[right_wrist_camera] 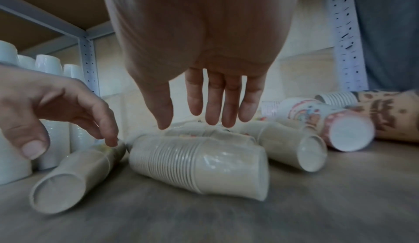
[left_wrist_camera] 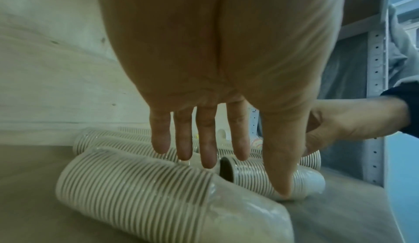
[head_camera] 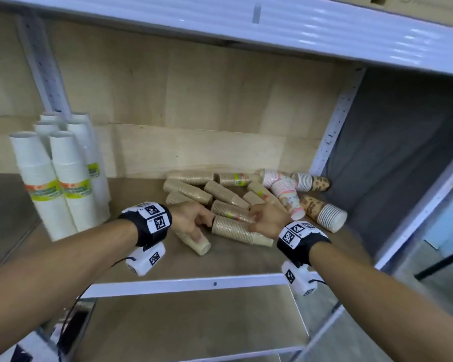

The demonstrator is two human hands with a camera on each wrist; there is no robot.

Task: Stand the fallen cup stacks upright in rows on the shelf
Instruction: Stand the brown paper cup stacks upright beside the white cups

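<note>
Several beige cup stacks lie fallen in a heap on the wooden shelf (head_camera: 236, 262). My left hand (head_camera: 202, 222) hovers open over the nearest left stack (head_camera: 194, 242), fingers straight in the left wrist view (left_wrist_camera: 238, 171); a fingertip touches that stack (right_wrist_camera: 75, 171). My right hand (head_camera: 254, 218) hangs open with fingers spread just above a wrapped beige stack (head_camera: 241, 231), which lies with its base to the right (right_wrist_camera: 197, 166). Neither hand holds anything. Pink patterned stacks (head_camera: 285, 192) and brown patterned stacks (head_camera: 322, 210) lie on their sides at the right.
Several tall white cup stacks (head_camera: 63, 178) stand upright at the shelf's left end. A perforated white post (head_camera: 332, 131) and grey cloth bound the right side. The white front rail (head_camera: 194, 284) runs below my wrists. An upper shelf (head_camera: 298, 30) hangs overhead.
</note>
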